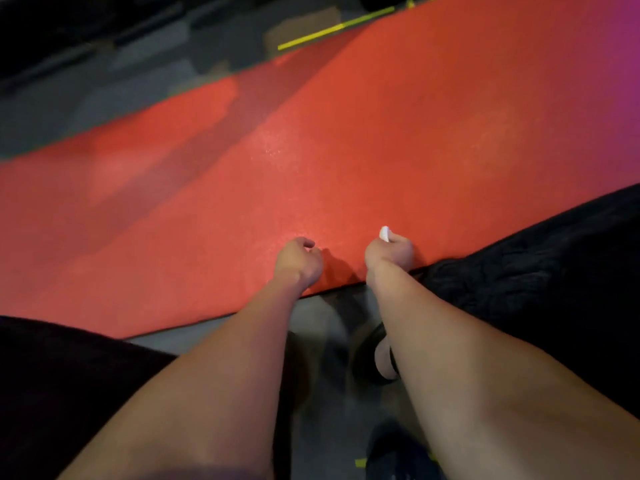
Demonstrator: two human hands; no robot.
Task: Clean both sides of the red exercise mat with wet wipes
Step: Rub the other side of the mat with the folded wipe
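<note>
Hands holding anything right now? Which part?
Both hands grip the red mat at its near long edge, left hand beside right hand. A small white thing, probably a wipe, shows at the right hand's fingers.

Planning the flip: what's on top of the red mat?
Both hands, left hand and right hand, grip the red mat at its near edge; fingers curl under, hidden. No wipe shows.

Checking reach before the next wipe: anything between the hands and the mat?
Nothing visible. Both hands are at the mat's near edge: left hand with fingers curled, right hand with something small and white at its fingertips.
</note>
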